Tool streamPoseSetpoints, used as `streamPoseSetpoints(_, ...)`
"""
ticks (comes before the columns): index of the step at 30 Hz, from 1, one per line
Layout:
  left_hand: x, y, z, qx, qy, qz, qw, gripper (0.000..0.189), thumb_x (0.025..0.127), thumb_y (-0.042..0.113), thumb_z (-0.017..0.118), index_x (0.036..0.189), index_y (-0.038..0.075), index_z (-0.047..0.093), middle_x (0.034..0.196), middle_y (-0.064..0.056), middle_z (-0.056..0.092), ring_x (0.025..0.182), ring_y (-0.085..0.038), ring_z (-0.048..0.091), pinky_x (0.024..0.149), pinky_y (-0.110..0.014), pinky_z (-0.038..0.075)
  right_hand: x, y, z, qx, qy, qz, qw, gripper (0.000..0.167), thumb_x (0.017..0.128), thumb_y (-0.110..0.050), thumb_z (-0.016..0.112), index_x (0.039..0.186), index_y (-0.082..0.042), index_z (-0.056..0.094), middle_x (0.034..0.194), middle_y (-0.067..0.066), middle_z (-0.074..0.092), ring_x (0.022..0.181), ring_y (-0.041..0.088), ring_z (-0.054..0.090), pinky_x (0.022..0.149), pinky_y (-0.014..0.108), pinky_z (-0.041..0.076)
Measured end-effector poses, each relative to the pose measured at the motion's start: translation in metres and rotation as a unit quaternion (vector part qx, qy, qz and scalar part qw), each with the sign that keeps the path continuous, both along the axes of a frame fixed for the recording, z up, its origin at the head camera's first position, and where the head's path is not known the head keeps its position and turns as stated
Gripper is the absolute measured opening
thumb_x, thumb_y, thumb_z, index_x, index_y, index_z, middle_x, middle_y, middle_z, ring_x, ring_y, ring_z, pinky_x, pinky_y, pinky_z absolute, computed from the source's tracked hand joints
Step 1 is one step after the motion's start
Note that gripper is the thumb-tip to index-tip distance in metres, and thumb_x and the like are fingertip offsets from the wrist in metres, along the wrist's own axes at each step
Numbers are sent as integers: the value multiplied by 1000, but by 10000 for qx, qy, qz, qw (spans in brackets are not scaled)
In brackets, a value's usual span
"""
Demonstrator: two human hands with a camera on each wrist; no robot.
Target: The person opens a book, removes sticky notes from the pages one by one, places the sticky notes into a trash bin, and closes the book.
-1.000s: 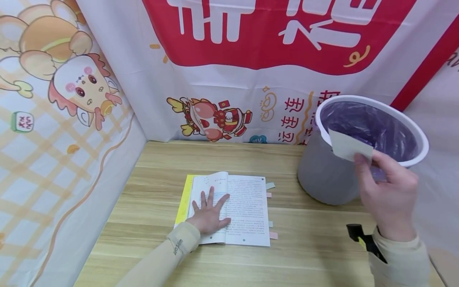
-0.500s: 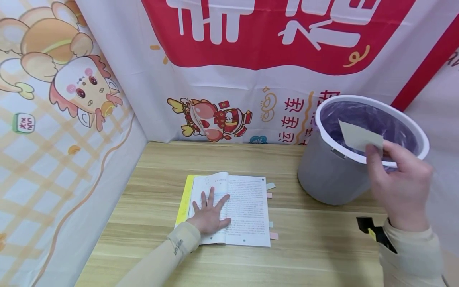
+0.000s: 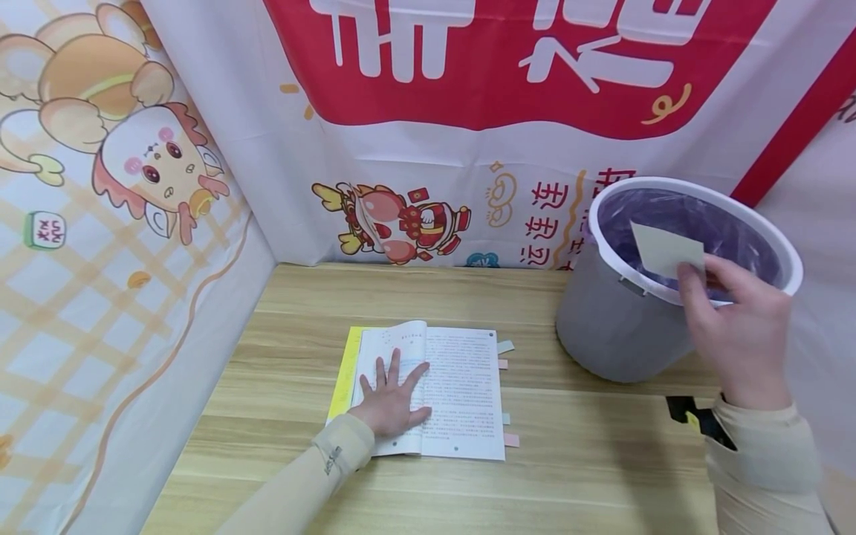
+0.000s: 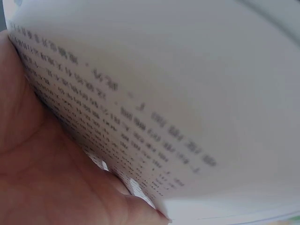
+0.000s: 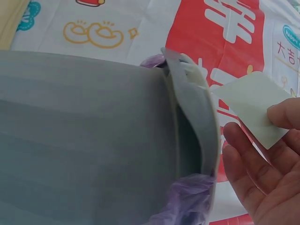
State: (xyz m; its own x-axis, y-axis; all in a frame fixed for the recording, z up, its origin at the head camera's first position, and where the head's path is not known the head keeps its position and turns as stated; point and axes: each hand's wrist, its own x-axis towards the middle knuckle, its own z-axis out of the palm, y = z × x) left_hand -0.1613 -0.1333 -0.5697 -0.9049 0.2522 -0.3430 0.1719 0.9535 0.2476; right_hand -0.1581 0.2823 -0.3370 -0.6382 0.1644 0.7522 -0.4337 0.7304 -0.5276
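Note:
My left hand point(image 3: 390, 407) lies flat with spread fingers on the left page of an open book point(image 3: 464, 397). The left wrist view shows its palm against a printed page point(image 4: 225, 93). Thumb and fingers of my right hand point(image 3: 745, 327) pinch a pale grey-green square of paper point(image 3: 669, 250) by one corner. In the head view this paper overlaps the mouth of a grey trash bin point(image 3: 611, 319). From the right wrist, the paper square point(image 5: 255, 103) shows beside the white rim point(image 5: 213, 122), the other fingers loosely bent below it.
A purple bag point(image 3: 709, 219) lines the bin, which stands at the table's back right. Small coloured tabs point(image 3: 511, 440) stick out from the book's right edge, and a yellow sheet point(image 3: 343, 375) shows at its left. Printed cloths point(image 3: 428, 148) hang behind and to the left of the wooden table point(image 3: 294, 297).
My right hand has moved rightward with the paper square, from the bin's left rim to over its mouth, then slightly back left. My left hand stays on the book.

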Motion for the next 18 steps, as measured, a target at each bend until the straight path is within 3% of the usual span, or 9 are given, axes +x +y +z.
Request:
streamPoseSetpoints(4,0,0,0,-14,8,4,10000,81,91,71,46,158,42,11,161,-18,-22,143,-52,-12,104,-79,3,-2,1,-1,31,-143,-5,9999,25,91,-14,71,112,-2,75,97,-27,63,80,-12,56,72,4,42)
streamPoseSetpoints(6,0,1,0,-9,3,10,10000,81,91,71,46,158,42,12,161,-18,-22,143,-53,-12,104,-79,3,-3,1,-2,41,-251,-55,9997,25,91,-15,71,111,-1,75,95,-24,64,78,-13,55,72,4,42)
streamPoseSetpoints(8,0,1,0,-10,5,10,10000,81,91,71,46,158,42,12,161,-18,-21,143,-53,-12,104,-79,3,-4,1,-2,82,-333,-75,9994,24,91,-14,70,110,0,75,93,-9,70,77,-13,54,71,4,41)
streamPoseSetpoints(13,0,1,1,-35,-2,12,10000,81,91,71,45,158,42,11,161,-18,-22,143,-53,-12,104,-79,3,-7,2,-5,208,-318,86,9992,22,91,-12,69,106,3,74,90,-23,66,73,-11,52,68,3,39)
streamPoseSetpoints(15,0,1,1,-33,3,11,10000,81,91,71,46,158,42,11,161,-18,-22,143,-53,-12,104,-79,3,-9,3,-7,238,-270,149,9992,21,91,-11,69,105,4,74,89,-38,56,72,-10,51,67,3,39)
streamPoseSetpoints(18,0,1,0,-34,17,8,10000,80,92,70,45,158,42,11,161,-18,-22,143,-53,-12,104,-79,3,-10,4,-9,267,-251,149,9992,21,91,-11,69,105,3,74,88,-36,57,72,-10,50,66,3,38)
